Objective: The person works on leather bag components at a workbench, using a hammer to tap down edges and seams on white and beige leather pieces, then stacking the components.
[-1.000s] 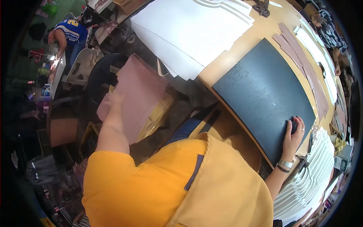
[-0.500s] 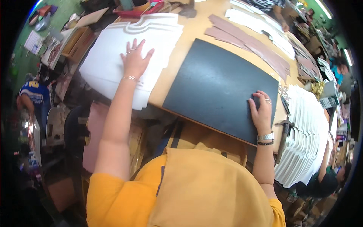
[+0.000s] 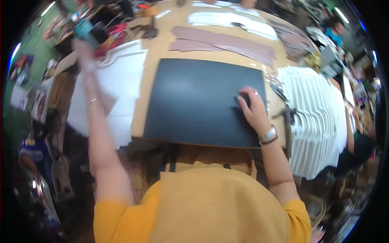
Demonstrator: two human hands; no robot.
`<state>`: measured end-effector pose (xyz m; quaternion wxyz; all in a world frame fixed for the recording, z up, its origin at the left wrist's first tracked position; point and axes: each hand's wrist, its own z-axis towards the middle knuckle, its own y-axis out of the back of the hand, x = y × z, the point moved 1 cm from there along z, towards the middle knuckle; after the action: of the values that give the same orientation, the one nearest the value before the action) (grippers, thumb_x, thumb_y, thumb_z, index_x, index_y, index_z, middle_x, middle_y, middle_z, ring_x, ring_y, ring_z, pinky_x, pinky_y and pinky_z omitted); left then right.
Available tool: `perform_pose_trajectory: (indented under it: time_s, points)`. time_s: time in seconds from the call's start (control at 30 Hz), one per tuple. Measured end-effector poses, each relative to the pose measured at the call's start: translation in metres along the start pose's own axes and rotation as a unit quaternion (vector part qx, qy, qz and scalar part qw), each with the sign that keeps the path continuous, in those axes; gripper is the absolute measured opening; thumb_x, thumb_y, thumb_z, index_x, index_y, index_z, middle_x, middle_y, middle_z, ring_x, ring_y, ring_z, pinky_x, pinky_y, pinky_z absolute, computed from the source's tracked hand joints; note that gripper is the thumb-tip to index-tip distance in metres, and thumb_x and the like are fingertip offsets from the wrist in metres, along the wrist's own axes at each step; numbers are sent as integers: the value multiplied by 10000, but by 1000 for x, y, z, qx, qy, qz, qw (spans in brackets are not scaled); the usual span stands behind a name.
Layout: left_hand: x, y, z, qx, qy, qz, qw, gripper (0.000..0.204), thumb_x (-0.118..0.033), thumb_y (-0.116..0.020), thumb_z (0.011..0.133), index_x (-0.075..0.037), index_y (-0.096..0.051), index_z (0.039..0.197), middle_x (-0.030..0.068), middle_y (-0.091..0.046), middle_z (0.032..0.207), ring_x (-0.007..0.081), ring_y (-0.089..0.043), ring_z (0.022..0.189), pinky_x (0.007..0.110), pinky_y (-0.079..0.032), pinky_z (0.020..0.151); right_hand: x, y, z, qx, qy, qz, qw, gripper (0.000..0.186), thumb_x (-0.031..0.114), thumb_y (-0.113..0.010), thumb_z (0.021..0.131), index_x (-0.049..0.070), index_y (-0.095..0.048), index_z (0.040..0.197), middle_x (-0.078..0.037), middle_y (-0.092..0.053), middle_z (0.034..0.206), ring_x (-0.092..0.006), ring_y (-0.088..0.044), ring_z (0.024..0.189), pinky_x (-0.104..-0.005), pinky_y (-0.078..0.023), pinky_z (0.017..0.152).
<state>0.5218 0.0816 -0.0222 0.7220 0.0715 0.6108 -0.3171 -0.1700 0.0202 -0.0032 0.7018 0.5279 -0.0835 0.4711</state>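
My left hand (image 3: pixel 83 54), smeared by motion, reaches up beyond the stack of white cut sheets (image 3: pixel 125 93) on the left. It is close to a teal and dark container (image 3: pixel 85 29) and a red tray (image 3: pixel 117 36). Whether its fingers hold anything is hidden by the blur. Resting at the right part of a black mat (image 3: pixel 198 105), my right hand (image 3: pixel 254 110) is open, thumb apart from loosely bent fingers, with nothing seen in it.
Mauve strips (image 3: pixel 219 40) and white cut pieces (image 3: pixel 231 22) lie beyond the mat. To the right are a hammer (image 3: pixel 287 115), small metal tools (image 3: pixel 276 87) and a large fanned stack of white pieces (image 3: pixel 314 121). A dark metal tool (image 3: pixel 150 30) stands at the far left.
My left hand has lifted from the white sheets and moved away toward the teal container. My right hand stays at the mat's right part. The view has turned, shifting the table leftward.
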Motion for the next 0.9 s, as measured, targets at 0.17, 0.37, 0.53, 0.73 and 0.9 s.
perform_pose_trajectory:
  time_s: [0.17,0.37,0.53,0.73,0.9]
  points:
    - [-94,-113,-128,174,-21,317,932,563,-434,-455,1060,44,-598,1322,140,-648,1295,198,-589,1138,346,-439,1016,-96,80,12,-101,-73,-197,972,234,184,-675,910,67,-650,1111,-187,-689,1013,-392,-637,945,-458,-510,848]
    - [-94,-204,-371,569,-43,370,733,429,-300,-446,1050,-113,-537,1425,177,-496,1484,371,-423,1398,571,-275,1146,-140,96,11,39,-113,-263,957,229,171,-684,892,55,-670,1090,-192,-683,1023,-393,-638,954,-472,-515,863]
    - [-75,-204,-447,633,-197,418,621,423,-337,-517,1020,-288,-543,1440,102,-372,1597,381,-299,1482,739,-186,1096,-137,103,3,-48,-75,-239,967,215,156,-587,967,20,-658,1118,-195,-678,995,-344,-646,894,-443,-516,799]
    - [-76,-201,-455,637,-222,414,611,465,-346,-557,985,-302,-533,1447,102,-360,1603,377,-325,1468,742,-198,1088,-46,85,6,116,-319,140,930,328,363,-500,1048,82,-643,1139,-1,-553,832,-50,-471,632,-219,-396,545]
    - [-75,-198,-451,648,-236,380,617,464,-348,-555,981,-292,-543,1442,116,-378,1592,375,-332,1467,733,-197,1089,-14,66,0,253,-430,213,840,438,513,-470,1040,97,-609,1042,55,-424,714,-44,-318,535,-212,-258,456]
